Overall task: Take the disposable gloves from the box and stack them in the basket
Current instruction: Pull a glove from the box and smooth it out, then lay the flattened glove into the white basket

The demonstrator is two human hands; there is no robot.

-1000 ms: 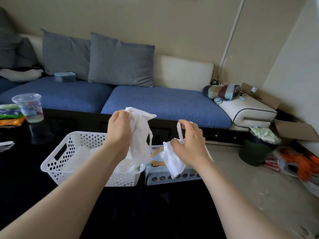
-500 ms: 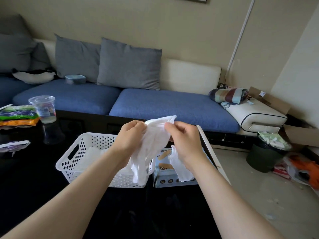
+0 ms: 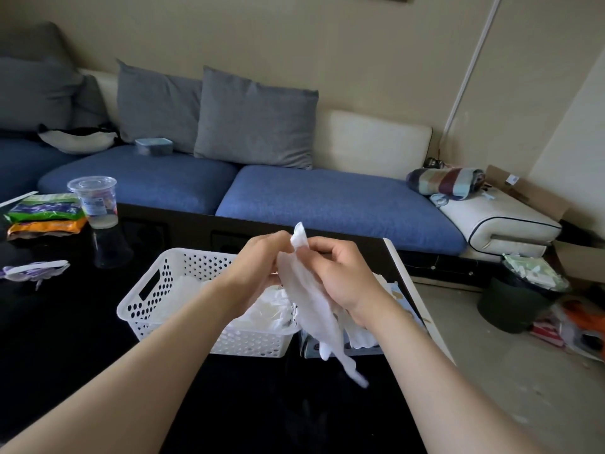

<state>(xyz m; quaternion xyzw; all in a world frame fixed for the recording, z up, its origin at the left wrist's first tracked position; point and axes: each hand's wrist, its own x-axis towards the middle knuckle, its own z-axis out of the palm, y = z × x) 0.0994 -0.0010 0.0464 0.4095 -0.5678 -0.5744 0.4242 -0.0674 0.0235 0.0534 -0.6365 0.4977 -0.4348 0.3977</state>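
A glossy black counter fills the lower left and centre of the frame, and a white trim runs along its right edge. A white perforated basket with a cut-out handle stands on it at centre. Just right of the basket, touching or nearly so, sits a light blue printed box, largely hidden. At the left, near the far edge, a clear plastic cup with a lid stands upright, a little pale liquid at its bottom. Beside it, further left, a green packet lies on an orange packet. Nearer, at the left edge of the frame, lies a flat purple-and-white wrapper.
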